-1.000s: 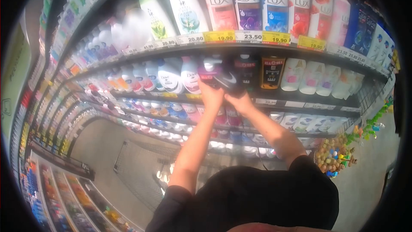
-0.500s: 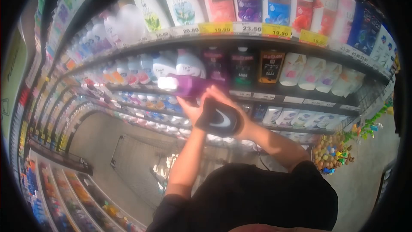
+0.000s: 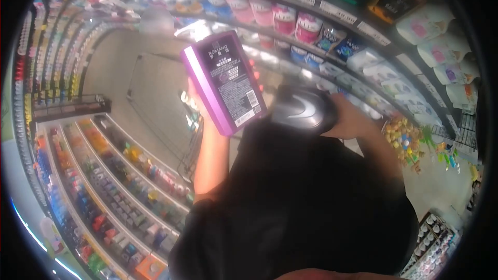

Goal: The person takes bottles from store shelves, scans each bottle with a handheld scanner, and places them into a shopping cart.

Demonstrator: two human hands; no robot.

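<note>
A purple bottle point(image 3: 224, 80) with a white pump top and a dark printed label is tilted, its label facing me. My left hand point(image 3: 196, 93) is closed round it from behind, with fingertips showing at the bottle's right edge. To the right, my right hand point(image 3: 345, 117) grips a dark device point(image 3: 303, 110) with a silver curved mark on top. The fingers under that device are mostly hidden. The bottle and the device are close to each other, in front of my black shirt.
Shelves of bottles with a price-tag rail point(image 3: 337, 11) curve across the upper right. A wire cart point(image 3: 136, 75) stands on the floor at left. More stocked shelves point(image 3: 111, 194) fill the lower left. A bunch of colourful decorations point(image 3: 403, 140) hangs at right.
The purple bottle has come away from the shelf, turned pump-up, and shows its label. My right hand has moved right with the dark device. The view has tilted down and turned.
</note>
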